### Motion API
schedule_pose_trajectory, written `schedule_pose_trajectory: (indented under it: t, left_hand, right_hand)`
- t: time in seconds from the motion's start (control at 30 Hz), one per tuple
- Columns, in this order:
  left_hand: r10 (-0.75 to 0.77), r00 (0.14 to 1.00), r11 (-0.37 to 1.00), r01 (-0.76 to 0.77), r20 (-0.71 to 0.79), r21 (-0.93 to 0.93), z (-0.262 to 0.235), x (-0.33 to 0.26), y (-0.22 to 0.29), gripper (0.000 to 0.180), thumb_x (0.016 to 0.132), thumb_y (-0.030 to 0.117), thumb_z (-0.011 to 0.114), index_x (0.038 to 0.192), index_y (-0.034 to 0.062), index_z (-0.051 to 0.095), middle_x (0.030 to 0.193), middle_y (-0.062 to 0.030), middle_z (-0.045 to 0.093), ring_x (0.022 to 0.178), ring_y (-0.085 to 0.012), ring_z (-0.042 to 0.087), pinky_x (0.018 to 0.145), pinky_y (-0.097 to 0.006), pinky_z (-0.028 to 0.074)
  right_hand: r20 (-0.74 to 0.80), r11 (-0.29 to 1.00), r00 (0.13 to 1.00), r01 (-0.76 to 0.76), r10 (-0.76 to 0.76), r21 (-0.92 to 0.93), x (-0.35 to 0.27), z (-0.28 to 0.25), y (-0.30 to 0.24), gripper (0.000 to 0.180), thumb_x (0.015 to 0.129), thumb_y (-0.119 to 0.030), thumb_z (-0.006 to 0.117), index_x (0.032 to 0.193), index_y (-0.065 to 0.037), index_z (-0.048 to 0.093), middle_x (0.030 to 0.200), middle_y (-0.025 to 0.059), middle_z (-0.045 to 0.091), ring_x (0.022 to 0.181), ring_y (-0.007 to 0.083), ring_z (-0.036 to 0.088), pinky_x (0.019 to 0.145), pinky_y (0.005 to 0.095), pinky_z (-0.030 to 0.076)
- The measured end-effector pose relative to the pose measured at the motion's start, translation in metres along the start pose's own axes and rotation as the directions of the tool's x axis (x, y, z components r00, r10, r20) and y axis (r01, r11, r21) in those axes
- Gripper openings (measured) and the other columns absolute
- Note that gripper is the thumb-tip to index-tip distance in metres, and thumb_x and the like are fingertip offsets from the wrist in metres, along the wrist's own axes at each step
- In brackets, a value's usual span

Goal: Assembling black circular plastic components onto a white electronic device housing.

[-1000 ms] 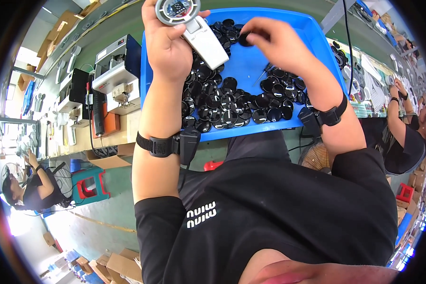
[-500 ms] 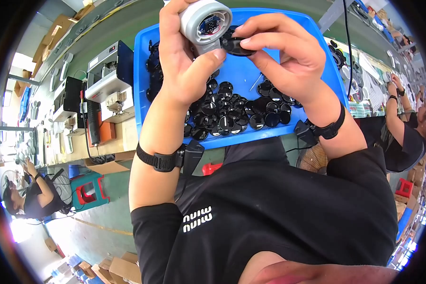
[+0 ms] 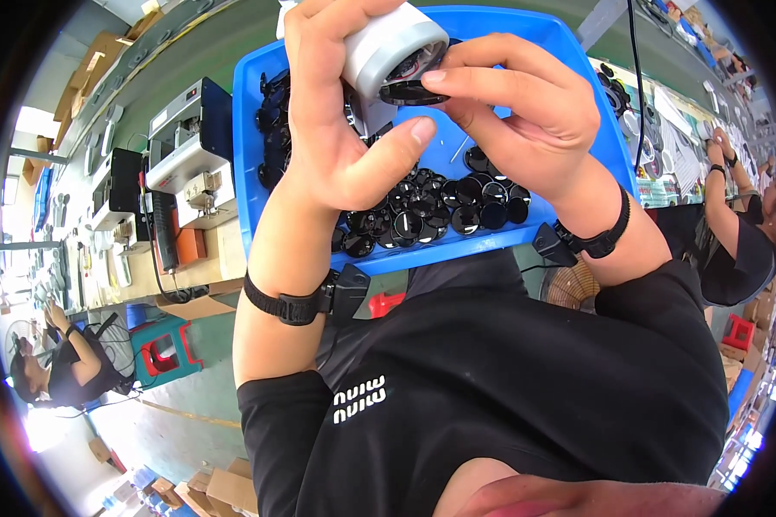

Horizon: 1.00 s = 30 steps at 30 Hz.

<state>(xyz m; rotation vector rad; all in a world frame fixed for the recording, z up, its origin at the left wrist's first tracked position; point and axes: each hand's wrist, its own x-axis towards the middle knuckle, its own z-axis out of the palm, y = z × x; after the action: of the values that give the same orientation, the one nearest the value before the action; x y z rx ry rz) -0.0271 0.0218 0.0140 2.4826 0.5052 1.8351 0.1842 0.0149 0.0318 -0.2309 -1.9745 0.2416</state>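
Left hand [image 3: 341, 129] grips white cylindrical housing [image 3: 394, 47]; right hand [image 3: 526, 112] pinches black round cap [image 3: 416, 91] against its open end, seemingly unseated. Many caps [image 3: 444, 207] remain below in blue tray [image 3: 578, 77].

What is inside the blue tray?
The blue tray holds a pile of round black caps on its near side. The left hand and right hand cover the middle.

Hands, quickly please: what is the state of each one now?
Left hand: closed around a white round device.
Right hand: fingers pinching a black round cap against the device's open face.
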Motion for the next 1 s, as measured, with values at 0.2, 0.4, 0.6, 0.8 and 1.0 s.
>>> schedule_pose_trajectory:
  t: [0.2,0.4,0.6,0.8,1.0]
  left_hand:
    - [-0.016,1.000,1.000,0.016,0.024,0.005,-0.002,-0.003,0.000,0.083,0.074,0.037,0.076,0.139,-0.0043,0.045,0.125,-0.0220,0.044,0.112,-0.0298,0.046,0.098,-0.041,0.040]
    - [0.009,0.998,0.990,0.000,-0.062,0.138,0.007,-0.002,0.002,0.063,0.082,0.024,0.069,0.135,-0.0027,0.049,0.121,-0.0194,0.054,0.110,-0.0274,0.051,0.098,-0.040,0.043]
    - [-0.039,0.998,0.992,0.043,-0.042,0.121,0.005,-0.011,0.009,0.070,0.104,0.049,0.053,0.148,-0.0029,0.035,0.139,-0.0233,0.044,0.123,-0.0315,0.050,0.105,-0.043,0.041]
    - [0.108,0.993,0.958,-0.093,-0.040,0.272,0.000,-0.005,0.017,0.069,0.100,0.047,0.062,0.144,0.0003,0.037,0.132,-0.0311,0.047,0.117,-0.0361,0.054,0.097,-0.045,0.047]
    - [0.181,0.951,0.983,-0.164,-0.250,0.088,0.013,-0.007,0.007,0.059,0.087,0.035,0.074,0.133,0.0050,0.053,0.116,-0.0240,0.051,0.102,-0.0330,0.053,0.081,-0.041,0.046]
  right_hand:
    - [-0.007,1.000,1.000,-0.011,0.011,-0.007,0.000,0.001,-0.002,0.037,0.074,0.017,0.076,0.105,-0.003,0.078,0.099,0.0125,0.073,0.080,0.0169,0.069,0.066,0.0254,0.055]
    - [-0.109,0.999,0.994,-0.029,0.027,-0.023,0.003,0.007,-0.004,0.026,0.076,0.007,0.082,0.100,-0.002,0.079,0.089,0.0097,0.074,0.077,0.0186,0.071,0.066,0.0272,0.058]
    - [-0.133,0.968,0.971,-0.174,0.200,0.180,-0.005,0.010,-0.010,0.029,0.073,0.007,0.084,0.101,0.001,0.077,0.088,0.0110,0.074,0.078,0.0205,0.072,0.068,0.0278,0.058]
    - [-0.143,0.987,0.989,-0.004,0.027,0.158,-0.002,0.006,-0.005,0.028,0.070,0.007,0.087,0.096,0.000,0.078,0.087,0.0112,0.073,0.078,0.0214,0.071,0.065,0.0275,0.056]
    - [-0.163,0.993,0.987,0.029,-0.010,0.114,-0.002,0.008,-0.006,0.028,0.069,0.006,0.088,0.094,0.001,0.077,0.088,0.0112,0.073,0.075,0.0208,0.069,0.062,0.0279,0.054]
